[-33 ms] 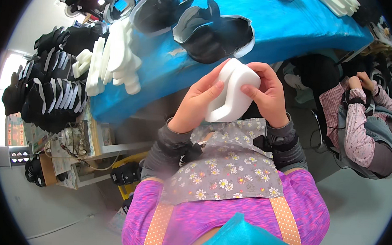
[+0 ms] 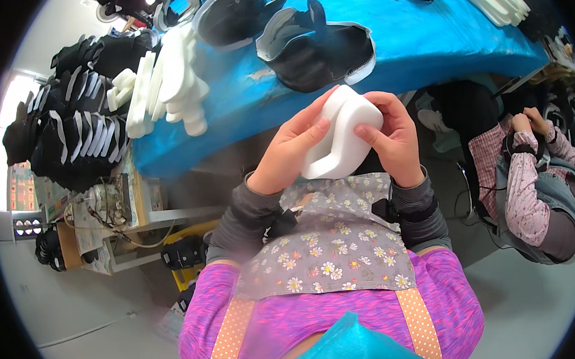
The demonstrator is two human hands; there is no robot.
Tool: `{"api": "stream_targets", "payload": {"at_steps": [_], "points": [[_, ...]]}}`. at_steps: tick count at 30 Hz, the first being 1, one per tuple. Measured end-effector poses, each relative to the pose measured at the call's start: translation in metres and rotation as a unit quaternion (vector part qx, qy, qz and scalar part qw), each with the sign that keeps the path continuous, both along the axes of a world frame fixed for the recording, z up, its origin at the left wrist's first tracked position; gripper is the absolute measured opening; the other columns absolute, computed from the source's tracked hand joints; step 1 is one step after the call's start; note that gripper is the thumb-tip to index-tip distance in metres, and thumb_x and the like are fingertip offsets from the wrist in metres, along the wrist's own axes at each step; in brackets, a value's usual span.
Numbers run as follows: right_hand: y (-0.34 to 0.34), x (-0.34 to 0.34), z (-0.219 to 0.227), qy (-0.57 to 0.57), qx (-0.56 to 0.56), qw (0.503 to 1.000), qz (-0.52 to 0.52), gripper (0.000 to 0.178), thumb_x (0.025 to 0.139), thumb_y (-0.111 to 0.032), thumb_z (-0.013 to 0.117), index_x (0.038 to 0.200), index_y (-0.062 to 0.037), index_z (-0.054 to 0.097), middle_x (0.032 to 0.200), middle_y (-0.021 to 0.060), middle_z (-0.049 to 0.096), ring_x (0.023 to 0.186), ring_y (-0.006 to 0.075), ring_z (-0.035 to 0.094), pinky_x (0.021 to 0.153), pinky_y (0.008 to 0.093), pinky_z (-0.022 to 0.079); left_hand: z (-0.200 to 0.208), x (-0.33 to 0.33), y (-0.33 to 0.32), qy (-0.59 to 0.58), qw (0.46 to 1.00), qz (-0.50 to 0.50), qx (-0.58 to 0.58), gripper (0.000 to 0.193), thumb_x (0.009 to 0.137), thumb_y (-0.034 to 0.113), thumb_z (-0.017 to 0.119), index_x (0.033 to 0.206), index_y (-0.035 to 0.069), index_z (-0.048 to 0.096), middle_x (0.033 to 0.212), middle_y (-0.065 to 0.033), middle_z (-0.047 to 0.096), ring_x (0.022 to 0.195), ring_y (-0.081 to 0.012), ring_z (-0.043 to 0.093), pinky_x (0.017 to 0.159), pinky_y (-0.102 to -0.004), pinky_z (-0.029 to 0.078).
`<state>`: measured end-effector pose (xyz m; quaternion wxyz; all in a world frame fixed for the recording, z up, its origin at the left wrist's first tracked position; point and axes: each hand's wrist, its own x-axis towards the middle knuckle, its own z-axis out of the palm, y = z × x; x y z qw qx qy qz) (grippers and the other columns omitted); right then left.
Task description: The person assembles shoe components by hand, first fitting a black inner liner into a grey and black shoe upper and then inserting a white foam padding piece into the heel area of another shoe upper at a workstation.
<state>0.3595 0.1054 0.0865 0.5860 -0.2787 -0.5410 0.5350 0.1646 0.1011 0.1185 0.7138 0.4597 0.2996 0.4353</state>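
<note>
In front of my chest I hold a bent white foam piece [image 2: 344, 143] with smooth, rounded edges. My left hand [image 2: 291, 148] grips its left side, the thumb lying on the near face. On the other side, my right hand [image 2: 393, 138] has its fingers wrapped behind the foam and its thumb pressed on the front. Just beyond my hands, a black boot-shaped fabric piece [image 2: 315, 57] with a light grey lining and a pale zip-like edge sits on the blue-covered table [image 2: 428, 37].
More black pieces [image 2: 228, 18] stand farther back. White foam parts [image 2: 168, 83] are stacked at the table's left end, beside piles of black pieces with pale edges [image 2: 83, 127]. Another person [image 2: 531, 181] sits at the right. More white foam [image 2: 499, 7] lies at the far right.
</note>
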Motion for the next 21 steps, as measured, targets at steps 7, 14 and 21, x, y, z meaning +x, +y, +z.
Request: {"api": "stream_targets", "payload": {"at_steps": [7,14,21], "points": [[-0.003,-0.013,-0.005,0.011,-0.005,1.000,0.015,0.038,0.084,-0.004,0.072,0.117,-0.0037,0.053,0.109,0.0044,0.061,0.101,0.0111,0.058,0.087,0.0263,0.049,-0.009,-0.013,-0.007,0.021,0.999,-0.002,0.035,0.052,0.100,0.026,0.054,0.146,0.008,0.041,0.133,-0.0039,0.053,0.117,-0.0124,0.050,0.100,-0.0275,0.039],[0.005,-0.015,-0.021,-0.056,0.012,0.998,-0.032,0.044,0.082,-0.005,0.074,0.119,-0.0052,0.051,0.110,0.0040,0.059,0.096,0.0099,0.056,0.084,0.0266,0.048,-0.013,-0.023,-0.001,0.050,0.998,-0.016,0.017,0.053,0.099,0.029,0.056,0.145,0.008,0.042,0.130,-0.0044,0.055,0.114,-0.0125,0.052,0.098,-0.0273,0.041],[0.012,-0.009,-0.009,-0.122,-0.032,0.992,0.031,0.053,0.086,-0.012,0.072,0.133,-0.0045,0.050,0.114,0.0057,0.060,0.100,0.0130,0.058,0.089,0.0269,0.047,-0.032,-0.033,0.014,0.057,0.997,-0.044,-0.004,0.059,0.102,0.042,0.043,0.147,0.006,0.033,0.128,-0.0114,0.058,0.112,-0.0171,0.057,0.098,-0.0302,0.042]]}}
